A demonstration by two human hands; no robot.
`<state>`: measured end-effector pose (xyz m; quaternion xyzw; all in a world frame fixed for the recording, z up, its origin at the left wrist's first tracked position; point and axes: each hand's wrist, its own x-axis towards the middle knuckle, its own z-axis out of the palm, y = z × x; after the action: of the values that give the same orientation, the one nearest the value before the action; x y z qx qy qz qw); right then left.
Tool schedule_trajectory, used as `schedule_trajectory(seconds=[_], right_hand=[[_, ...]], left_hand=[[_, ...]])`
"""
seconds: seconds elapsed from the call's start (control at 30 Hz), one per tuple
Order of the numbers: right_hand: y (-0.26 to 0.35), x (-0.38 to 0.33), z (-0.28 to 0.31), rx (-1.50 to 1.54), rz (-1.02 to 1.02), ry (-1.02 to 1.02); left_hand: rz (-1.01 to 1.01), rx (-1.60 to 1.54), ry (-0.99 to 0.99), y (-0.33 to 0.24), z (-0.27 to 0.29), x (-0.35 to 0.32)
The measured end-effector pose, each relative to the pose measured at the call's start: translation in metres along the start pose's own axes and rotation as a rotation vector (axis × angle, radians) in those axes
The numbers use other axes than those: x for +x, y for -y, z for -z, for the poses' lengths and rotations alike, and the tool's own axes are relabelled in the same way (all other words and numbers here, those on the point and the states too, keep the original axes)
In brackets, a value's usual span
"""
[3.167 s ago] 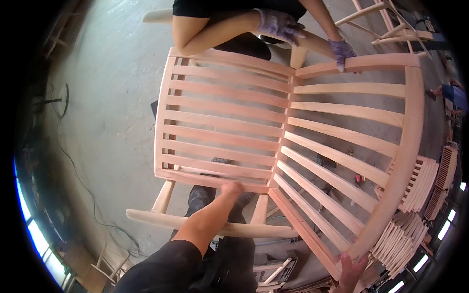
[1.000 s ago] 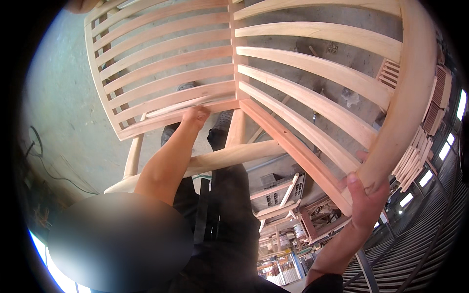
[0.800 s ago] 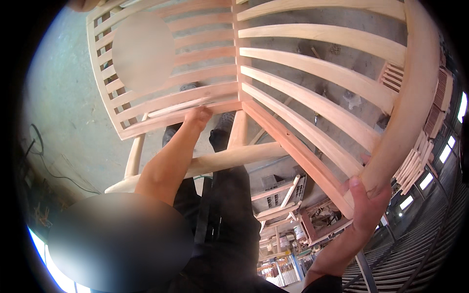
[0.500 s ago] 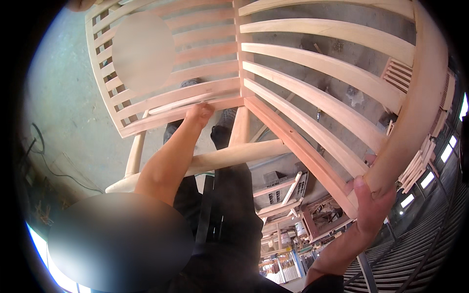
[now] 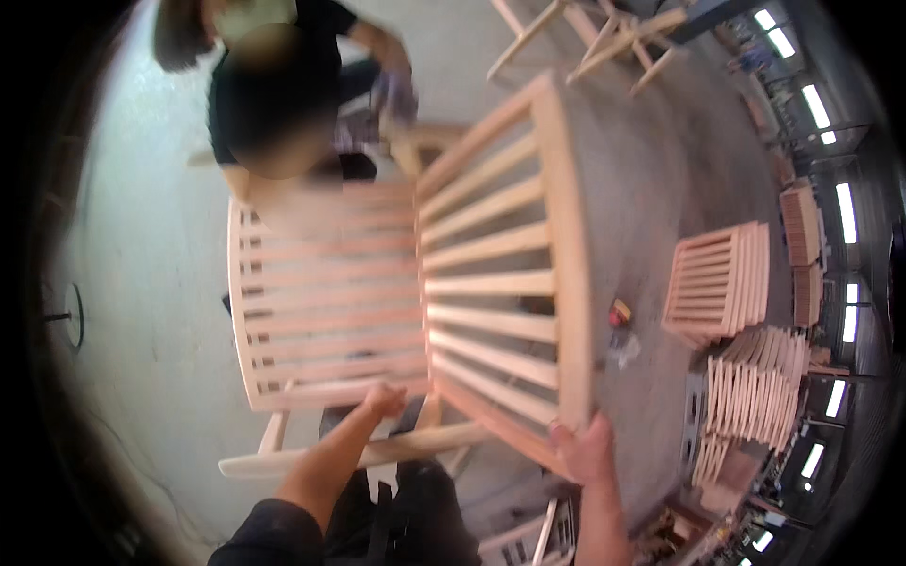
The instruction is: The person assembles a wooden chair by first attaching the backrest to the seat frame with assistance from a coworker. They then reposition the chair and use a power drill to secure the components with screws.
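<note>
A pale, unfinished wooden slatted bench fills the middle, its seat to the left and its slatted backrest to the right. My left hand is closed on the near side rail of the seat, just beyond the near armrest. At the near corner of the backrest, where its top rail meets the side post, my right hand grips the wood with the thumb on top; some fingers are hidden behind. Across the bench a co-worker in dark clothes bends over its far end, one gloved hand by the far armrest.
Stacked slatted panels and a pile of wooden frames stand to the right. A small red and yellow object lies on the concrete floor. Wooden frames with legs stand at the far right. My legs are close beneath the near armrest.
The view has lifted, bringing the co-worker and the bench's far end into sight. In the picture, the bench sits lower and looks smaller. Both my hands keep their grips.
</note>
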<state>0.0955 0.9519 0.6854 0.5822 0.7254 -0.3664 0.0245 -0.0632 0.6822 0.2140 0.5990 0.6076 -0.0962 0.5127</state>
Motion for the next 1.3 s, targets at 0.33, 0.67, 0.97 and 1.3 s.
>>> schedule_trajectory(seconds=[0.33, 0.67, 0.97, 1.3], right_hand=[[0.016, -0.001, 0.007, -0.129, 0.127, 0.082], [0.002, -0.030, 0.080, 0.123, 0.546, -0.207], [0.136, -0.335, 0.390, 0.107, 1.529, -1.110], [0.200, -0.376, 0.409, -0.683, 1.375, -1.125]], left_hand=[[0.315, -1.070, -0.869, -0.070, 0.080, -0.207], [-0.084, -1.136, -1.530, -0.214, 0.211, -0.477], [-0.435, 0.657, -2.069, -0.389, 0.387, -0.751], [-0.531, 1.129, -1.871, -0.433, 0.445, -0.791]])
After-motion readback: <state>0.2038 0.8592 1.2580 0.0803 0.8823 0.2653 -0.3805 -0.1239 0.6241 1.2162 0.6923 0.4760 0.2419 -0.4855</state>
